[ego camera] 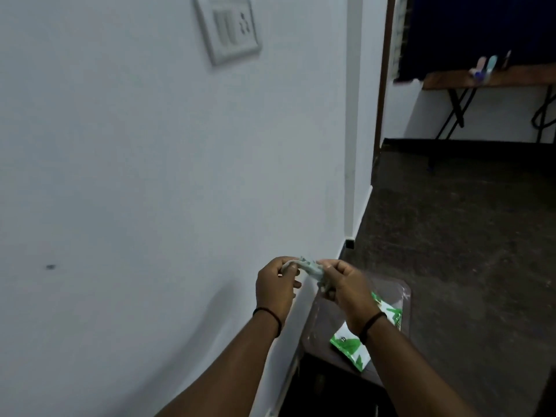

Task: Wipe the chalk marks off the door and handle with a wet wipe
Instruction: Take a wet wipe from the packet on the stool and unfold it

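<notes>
**Wet wipe held taut between both hands**

A crumpled, pale wet wipe (311,270) is pinched at its two ends, stretched between the left hand (278,288) and the right hand (346,291); fingers of both are closed on it. Its surface is seen twisted and wrinkled, whitish with faint grey-green flecks. Below and just right of the grip, a green-and-white wipe packet (353,347) is laid on a dark stool (313,335). Left of the grip, a white wall (150,176) is seen; above, far up it, a switch plate (228,28).

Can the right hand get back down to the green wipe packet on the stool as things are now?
Probably yes: the packet lies uncovered just below the right hand. But both it and the left hand are holding the wet wipe, so one must let go first.
</notes>
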Action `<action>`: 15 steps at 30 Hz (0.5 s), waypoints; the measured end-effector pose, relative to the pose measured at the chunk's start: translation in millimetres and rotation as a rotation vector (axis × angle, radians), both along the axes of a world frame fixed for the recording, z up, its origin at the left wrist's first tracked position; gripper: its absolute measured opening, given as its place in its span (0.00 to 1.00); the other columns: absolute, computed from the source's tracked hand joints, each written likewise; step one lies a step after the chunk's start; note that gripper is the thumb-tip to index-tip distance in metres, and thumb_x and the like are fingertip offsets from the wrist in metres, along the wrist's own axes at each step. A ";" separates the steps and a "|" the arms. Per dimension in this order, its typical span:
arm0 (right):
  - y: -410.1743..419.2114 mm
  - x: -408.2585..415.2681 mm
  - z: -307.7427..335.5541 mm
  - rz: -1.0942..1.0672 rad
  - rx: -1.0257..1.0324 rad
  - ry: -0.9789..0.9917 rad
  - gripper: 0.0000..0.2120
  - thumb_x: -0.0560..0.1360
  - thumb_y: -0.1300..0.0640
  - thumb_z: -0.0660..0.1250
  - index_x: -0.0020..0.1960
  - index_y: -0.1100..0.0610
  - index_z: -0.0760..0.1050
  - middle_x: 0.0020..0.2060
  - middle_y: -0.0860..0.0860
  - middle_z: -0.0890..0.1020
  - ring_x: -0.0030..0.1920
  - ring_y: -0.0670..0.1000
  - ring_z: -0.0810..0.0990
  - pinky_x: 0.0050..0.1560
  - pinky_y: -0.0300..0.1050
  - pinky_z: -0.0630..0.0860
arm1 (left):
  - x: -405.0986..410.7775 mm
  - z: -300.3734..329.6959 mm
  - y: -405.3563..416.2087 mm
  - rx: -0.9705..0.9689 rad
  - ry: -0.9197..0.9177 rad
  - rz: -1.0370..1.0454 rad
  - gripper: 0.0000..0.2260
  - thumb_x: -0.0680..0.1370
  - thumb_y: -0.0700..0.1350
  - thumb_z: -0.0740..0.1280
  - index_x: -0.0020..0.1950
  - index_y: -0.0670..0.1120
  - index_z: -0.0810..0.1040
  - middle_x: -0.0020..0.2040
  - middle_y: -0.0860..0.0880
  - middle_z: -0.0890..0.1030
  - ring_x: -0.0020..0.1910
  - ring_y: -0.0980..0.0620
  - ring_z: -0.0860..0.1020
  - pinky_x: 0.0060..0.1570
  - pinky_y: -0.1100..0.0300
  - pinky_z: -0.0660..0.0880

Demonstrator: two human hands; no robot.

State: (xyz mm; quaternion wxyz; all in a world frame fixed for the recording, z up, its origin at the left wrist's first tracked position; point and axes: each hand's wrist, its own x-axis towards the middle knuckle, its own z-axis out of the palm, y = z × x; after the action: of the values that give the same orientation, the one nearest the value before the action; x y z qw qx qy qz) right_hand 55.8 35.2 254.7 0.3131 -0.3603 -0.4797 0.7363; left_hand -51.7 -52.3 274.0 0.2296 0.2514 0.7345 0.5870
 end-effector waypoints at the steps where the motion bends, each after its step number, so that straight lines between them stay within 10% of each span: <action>1: -13.0 -3.2 20.2 0.066 0.044 0.011 0.07 0.79 0.60 0.67 0.53 0.64 0.80 0.40 0.55 0.83 0.36 0.48 0.79 0.33 0.40 0.78 | -1.4 17.8 -15.3 0.022 0.015 0.012 0.11 0.79 0.39 0.63 0.47 0.51 0.83 0.42 0.51 0.84 0.35 0.53 0.82 0.32 0.61 0.76; 15: -257.9 -7.7 238.4 0.297 0.399 0.265 0.07 0.79 0.69 0.63 0.48 0.64 0.80 0.42 0.63 0.85 0.42 0.59 0.86 0.42 0.45 0.83 | 21.4 227.7 -276.5 0.364 0.187 0.269 0.08 0.76 0.38 0.71 0.54 0.45 0.83 0.46 0.45 0.85 0.48 0.46 0.84 0.45 0.54 0.82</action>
State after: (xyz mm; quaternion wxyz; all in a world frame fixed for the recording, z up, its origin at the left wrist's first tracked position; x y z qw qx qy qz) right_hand 48.1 -222.7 493.2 0.3264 -0.1179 -0.6175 0.7059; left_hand -30.3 -328.8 501.7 0.0312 0.2417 0.6617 0.7091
